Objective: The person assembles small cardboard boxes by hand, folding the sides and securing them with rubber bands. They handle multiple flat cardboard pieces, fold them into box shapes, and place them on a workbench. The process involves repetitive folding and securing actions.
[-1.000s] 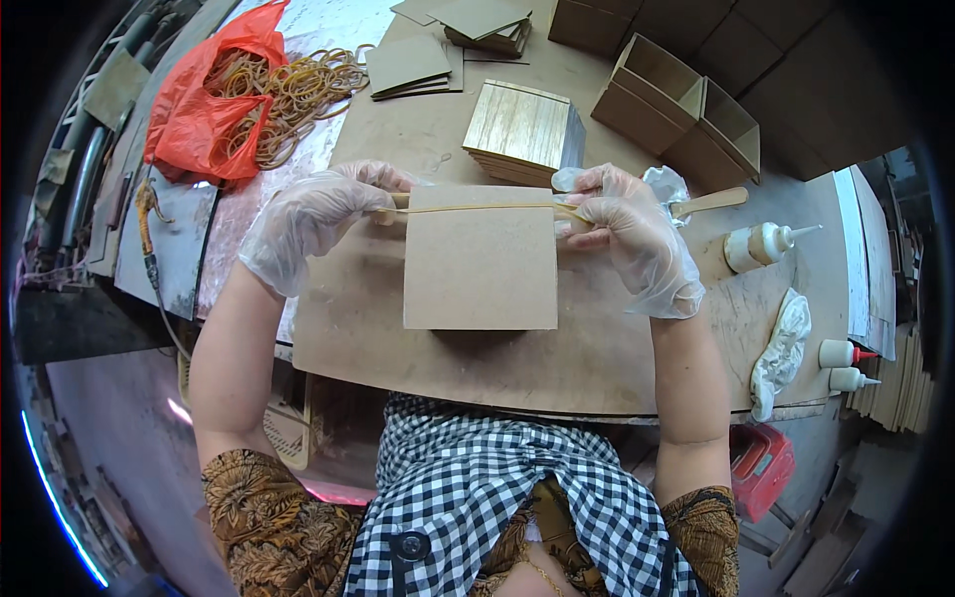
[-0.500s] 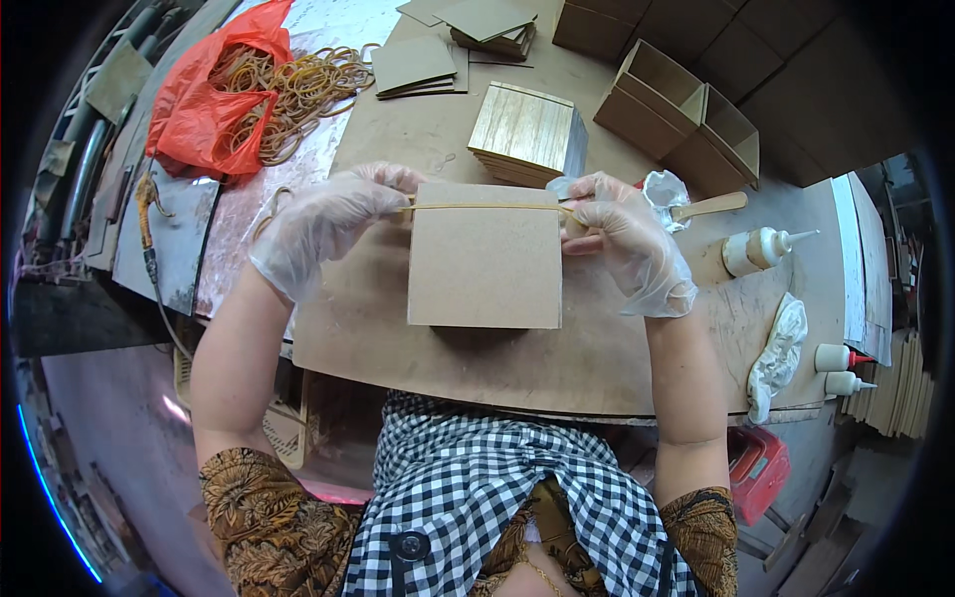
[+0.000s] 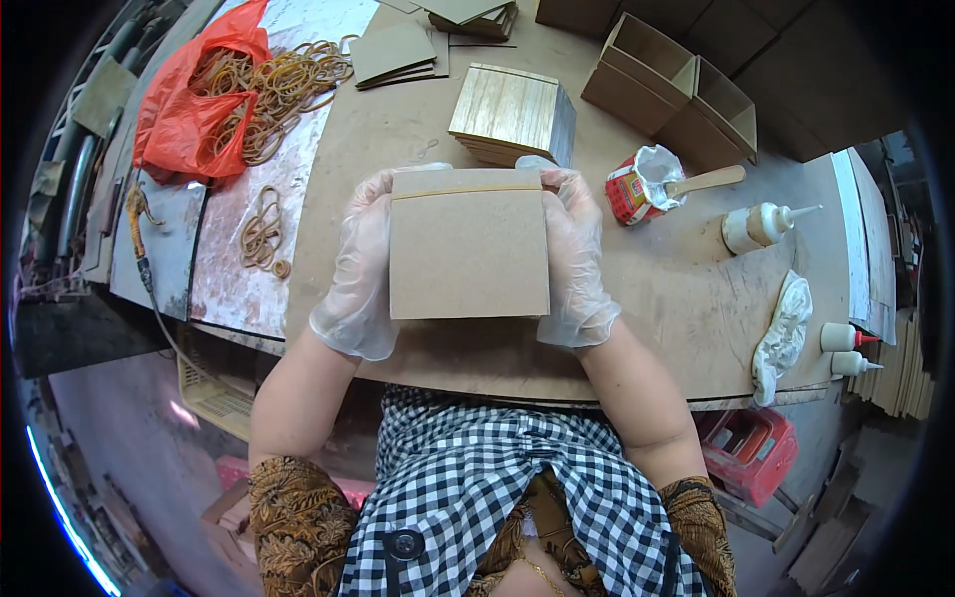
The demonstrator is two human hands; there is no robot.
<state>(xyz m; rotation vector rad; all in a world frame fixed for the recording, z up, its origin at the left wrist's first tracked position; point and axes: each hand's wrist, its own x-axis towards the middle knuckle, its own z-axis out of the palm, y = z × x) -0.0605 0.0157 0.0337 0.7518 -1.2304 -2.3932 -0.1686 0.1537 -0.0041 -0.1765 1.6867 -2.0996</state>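
A brown fibreboard box (image 3: 470, 254) is held between my two hands over the table, its flat square face toward me. Across that face, close to the far edge, runs a tan rubber band (image 3: 466, 189) lying flat. My left hand (image 3: 360, 269), in a clear plastic glove, grips the box's left side. On the right side my gloved right hand (image 3: 577, 264) holds it too. Fingers of both hands are partly hidden behind the box. Just beyond it stands a stack of wood-grained square panels (image 3: 507, 109).
At the left lie loose rubber bands (image 3: 261, 234) and a red plastic bag (image 3: 189, 109) of more bands. To the right are an opened can (image 3: 637, 189) with a wooden stick, a glue bottle (image 3: 761, 227) and a crumpled white glove (image 3: 783, 338). Open fibreboard boxes (image 3: 686, 90) stand behind.
My hands have let the stretched rubber band go slack against the box and moved in onto its sides. The box has shifted slightly left and away from me.
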